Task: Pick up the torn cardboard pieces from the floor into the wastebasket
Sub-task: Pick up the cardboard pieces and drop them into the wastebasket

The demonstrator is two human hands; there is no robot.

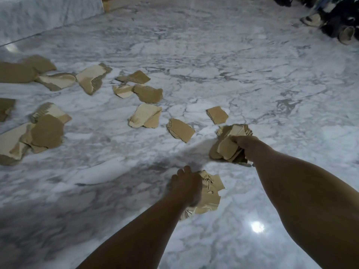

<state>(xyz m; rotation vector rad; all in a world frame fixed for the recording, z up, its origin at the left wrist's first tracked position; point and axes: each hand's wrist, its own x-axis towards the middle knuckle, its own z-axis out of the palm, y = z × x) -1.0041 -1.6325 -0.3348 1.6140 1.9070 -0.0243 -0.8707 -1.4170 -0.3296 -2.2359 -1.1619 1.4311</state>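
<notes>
Now a bunch of cardboard pieces [226, 148] is squeezed in the right grip [245, 145], and one big piece [210, 194] is held in the left grip [187, 188].

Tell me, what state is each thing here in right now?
Left hand: grips a crumpled piece.
Right hand: grips a bundle of pieces.
Loose pieces: scattered on the marble floor, uncollected.
Wastebasket: not in view.
</notes>
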